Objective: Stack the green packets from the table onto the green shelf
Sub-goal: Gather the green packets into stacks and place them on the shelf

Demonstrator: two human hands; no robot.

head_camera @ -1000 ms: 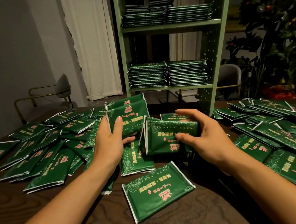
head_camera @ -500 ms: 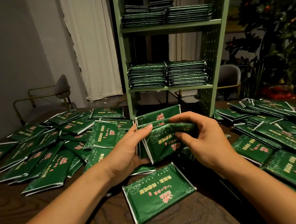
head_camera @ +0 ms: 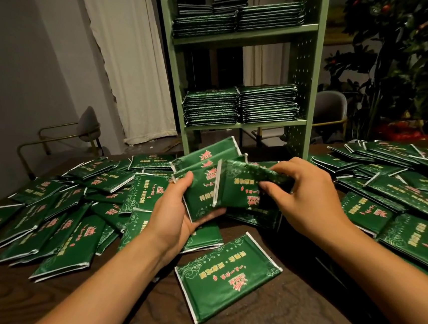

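Packets (head_camera: 205, 187) lifted by hands (head_camera: 243, 203), shelf (head_camera: 304, 66) behind

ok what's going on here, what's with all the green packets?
A person is gathering green packets into a bundle above the table. The left hand grips one batch of packets from below, and the right hand pinches another batch against it. Many loose packets lie spread across the table, one single packet nearest the camera. The green shelf behind holds packet stacks on two levels.
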